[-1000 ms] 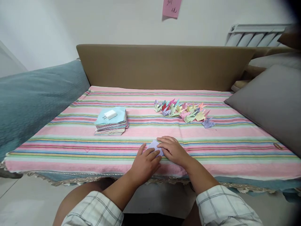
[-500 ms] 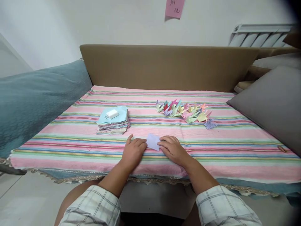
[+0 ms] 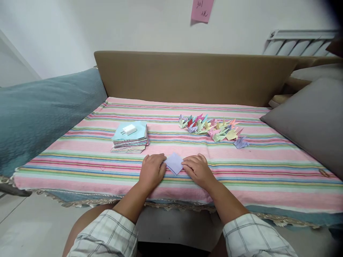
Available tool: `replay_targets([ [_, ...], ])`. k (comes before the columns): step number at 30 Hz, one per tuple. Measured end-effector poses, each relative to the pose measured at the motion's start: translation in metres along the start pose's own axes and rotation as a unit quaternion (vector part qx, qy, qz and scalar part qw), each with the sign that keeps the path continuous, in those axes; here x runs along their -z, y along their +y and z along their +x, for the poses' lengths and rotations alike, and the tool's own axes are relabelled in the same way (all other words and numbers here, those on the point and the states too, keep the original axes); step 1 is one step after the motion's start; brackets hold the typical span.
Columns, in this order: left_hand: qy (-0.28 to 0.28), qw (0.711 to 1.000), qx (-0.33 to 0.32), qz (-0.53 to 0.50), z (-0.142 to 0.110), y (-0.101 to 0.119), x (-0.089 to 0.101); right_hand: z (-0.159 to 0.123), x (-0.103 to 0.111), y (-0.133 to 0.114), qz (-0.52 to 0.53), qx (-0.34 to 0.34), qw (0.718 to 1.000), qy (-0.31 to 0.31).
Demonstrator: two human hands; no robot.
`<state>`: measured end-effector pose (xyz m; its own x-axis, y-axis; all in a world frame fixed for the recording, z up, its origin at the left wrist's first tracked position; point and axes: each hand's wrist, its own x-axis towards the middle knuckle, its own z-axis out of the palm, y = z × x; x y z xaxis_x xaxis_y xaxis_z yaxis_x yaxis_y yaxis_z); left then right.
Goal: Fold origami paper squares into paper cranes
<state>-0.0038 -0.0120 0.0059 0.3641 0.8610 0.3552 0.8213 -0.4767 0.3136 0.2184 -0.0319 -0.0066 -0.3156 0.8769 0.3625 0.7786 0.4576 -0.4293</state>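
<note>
A small lavender square of folded origami paper (image 3: 174,164) lies on the striped cloth in front of me, turned so one corner points toward me. My left hand (image 3: 152,170) pinches its left corner between thumb and fingers. At the opposite corner, my right hand (image 3: 197,170) grips the paper with its fingertips. Beyond my left hand is a stack of square paper (image 3: 130,142), light blue on top, with a white charger plug (image 3: 129,129) lying on it. Several folded paper cranes (image 3: 211,127) in many colours sit together farther back to the right.
The striped cloth (image 3: 88,150) covers the sofa seat up to its brown backrest (image 3: 187,76). A teal-covered armrest (image 3: 53,96) bounds the left side, and a grey cushion (image 3: 313,114) leans at the right. A small brown loop (image 3: 324,173) lies near that cushion.
The lavender paper has turned so a corner faces me. My left fingers have drawn together on its left corner, while the right hand stays at its right side. The view has shifted slightly.
</note>
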Motion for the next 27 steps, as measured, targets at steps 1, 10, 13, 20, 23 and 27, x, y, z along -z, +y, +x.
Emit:
replay_targets([
  [1, 0.007, 1.000, 0.011, 0.001, 0.0001, -0.0004, -0.0006, 0.0007, -0.0013, -0.0001, -0.002, -0.002, 1.000, 0.010],
  [10, -0.026, 0.998, 0.052, -0.013, 0.0018, 0.0021, 0.0006, 0.0034, -0.0085, 0.0046, -0.017, 0.010, 0.999, 0.034],
  [13, -0.017, 0.998, 0.056, -0.028, 0.0019, 0.0041, 0.0021, 0.0033, -0.0071, 0.0037, -0.015, 0.010, 0.999, 0.032],
  [20, -0.006, 0.997, 0.058, -0.050, 0.0015, 0.0053, 0.0026, 0.0034, -0.0072, 0.0037, -0.011, 0.016, 0.999, 0.033],
  [23, -0.010, 0.996, 0.061, -0.065, 0.0018, 0.0061, 0.0038, 0.0036, -0.0081, 0.0047, -0.010, 0.013, 0.999, 0.029],
  [27, -0.019, 0.995, 0.053, -0.082, 0.0023, 0.0066, 0.0044, 0.0036, -0.0075, 0.0044, -0.008, 0.008, 1.000, 0.023],
])
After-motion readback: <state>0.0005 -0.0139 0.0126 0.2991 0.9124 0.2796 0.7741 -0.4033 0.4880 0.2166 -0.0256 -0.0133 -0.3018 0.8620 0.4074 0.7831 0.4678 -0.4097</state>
